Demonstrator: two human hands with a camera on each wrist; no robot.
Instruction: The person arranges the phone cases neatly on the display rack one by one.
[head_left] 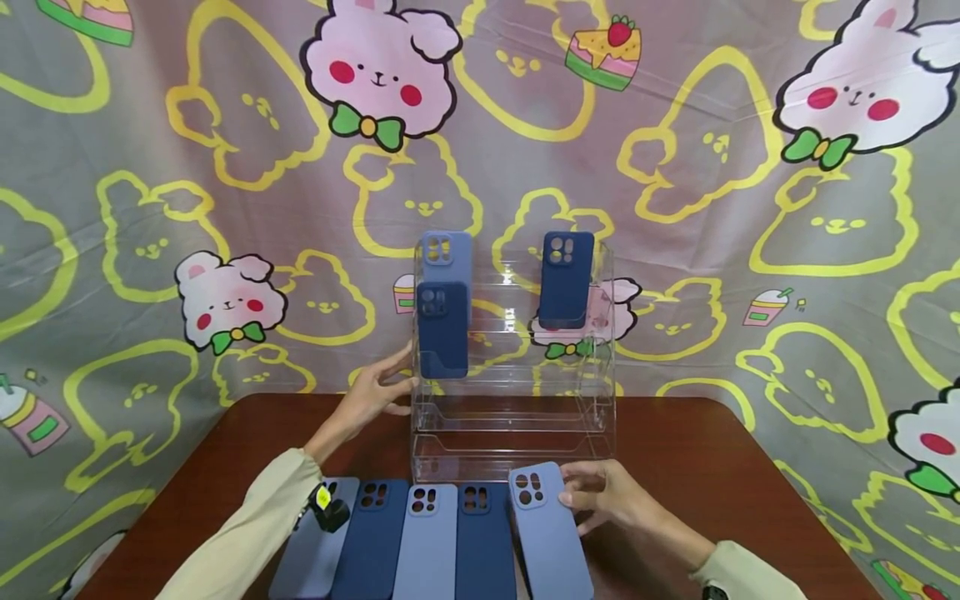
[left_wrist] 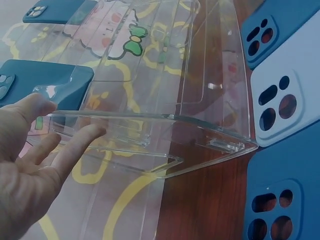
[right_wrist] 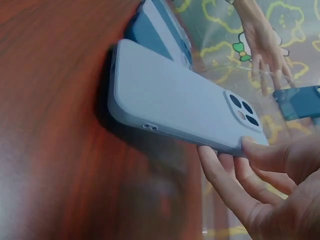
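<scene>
My right hand (head_left: pixel 611 497) pinches the right edge of a light blue phone case (head_left: pixel 551 533) near its camera cutouts. In the right wrist view this case (right_wrist: pixel 170 95) is tilted, its camera end raised off the table; the thumb lies on the edge and the fingers are underneath. With fingers fairly straight, my left hand (head_left: pixel 375 387) touches the left side of a clear tiered stand (head_left: pixel 513 446). On that stand's left, a dark blue case (head_left: pixel 442 342) stands in front of a light blue case (head_left: pixel 446 247). Another dark blue case (head_left: pixel 566 283) leans at the upper right.
Several cases lie in a row along the front, alternating light blue (head_left: pixel 426 542) and dark blue (head_left: pixel 486 546). The brown wooden table (head_left: pixel 705 458) extends on both sides of the stand. A patterned cloth (head_left: pixel 675 50) hangs behind.
</scene>
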